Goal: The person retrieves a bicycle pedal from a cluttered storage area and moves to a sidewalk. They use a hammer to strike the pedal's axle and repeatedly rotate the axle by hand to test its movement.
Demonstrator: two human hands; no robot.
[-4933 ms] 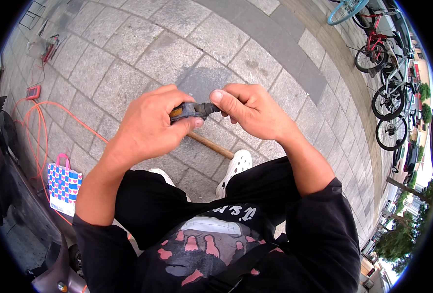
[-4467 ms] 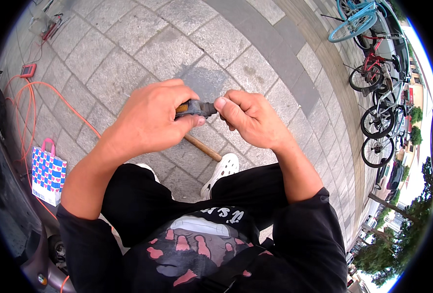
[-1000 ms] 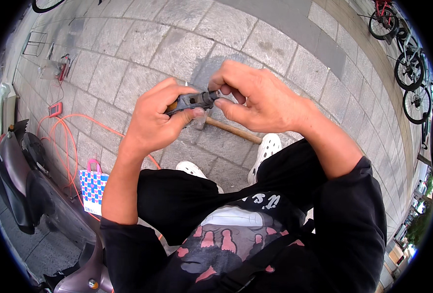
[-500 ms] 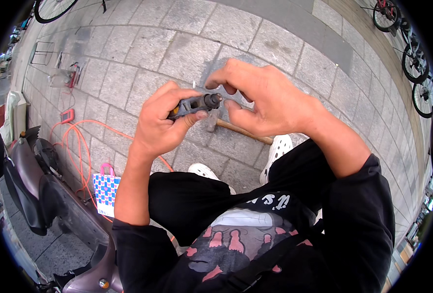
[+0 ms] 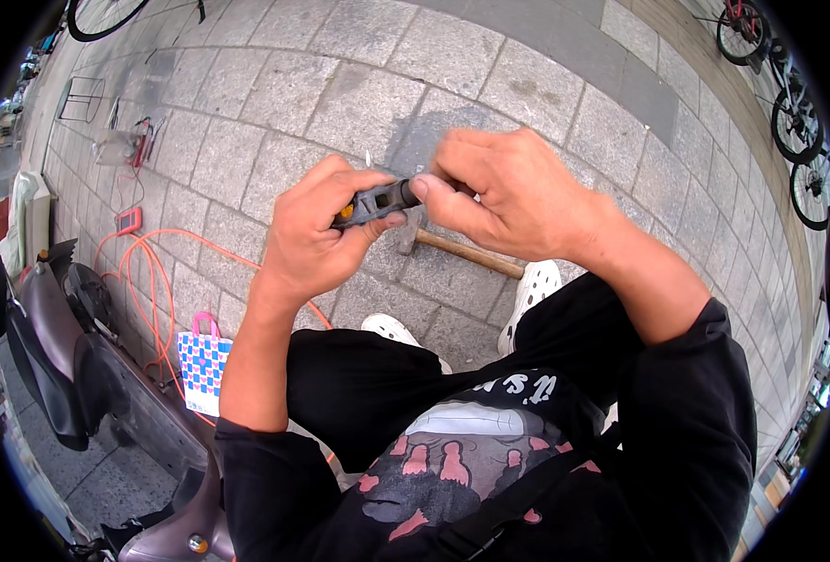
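My left hand point(image 5: 307, 225) is closed round a dark grey tool-like piece point(image 5: 370, 203) with a yellow patch and an open slot in its side. Its kind is not clear. At its right end is a round black collar point(image 5: 403, 194). The thumb and fingers of my right hand point(image 5: 513, 197) pinch the tip of that end, covering it. Below my hands, a hammer point(image 5: 471, 254) lies on the paving, its wooden handle reaching toward my right shoe.
To the left stands a parked scooter point(image 5: 87, 356), with a checked paper bag point(image 5: 201, 361) beside it. An orange cable point(image 5: 167, 281) loops over the paving near a red meter-like device point(image 5: 128, 221). Small tools point(image 5: 143, 140) lie farther off. Bicycles point(image 5: 797, 122) stand at far right.
My right hand has moved left and its fingers have closed on the end of the grey piece. The left hand keeps its hold almost in place.
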